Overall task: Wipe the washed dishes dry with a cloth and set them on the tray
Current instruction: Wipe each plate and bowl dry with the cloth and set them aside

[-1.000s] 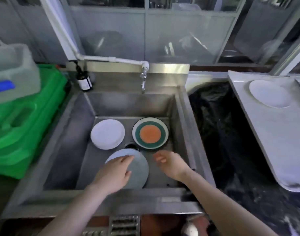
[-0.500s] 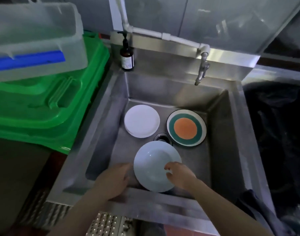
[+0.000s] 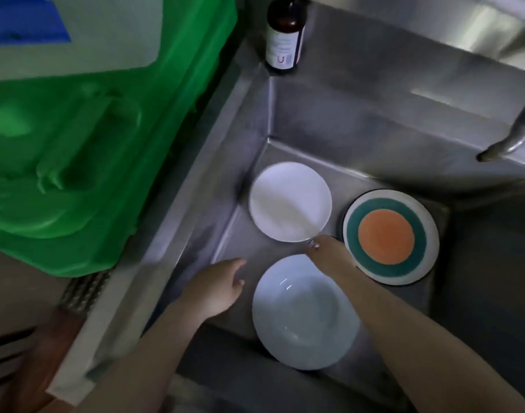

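Crowding sink (image 3: 359, 120): brown bottle (image 3: 285, 34), green crate (image 3: 76, 129).

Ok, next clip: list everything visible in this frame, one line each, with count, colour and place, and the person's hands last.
stainless steel sink: one, grey, centre of frame
flat white plate: one, white, sink floor, far left
round plate with orange centre and green ring: one, sink floor, right
pale blue shallow bowl: one, sink floor, nearest the person
brown glass bottle with white label: one, far-left sink corner
metal tap: one, grey, upper right
green plastic crate: one, left of sink
translucent tub with blue band: one, on the crate
left hand: open, over sink floor, left of the bowl
right hand: reaching between the plates; grip unclear
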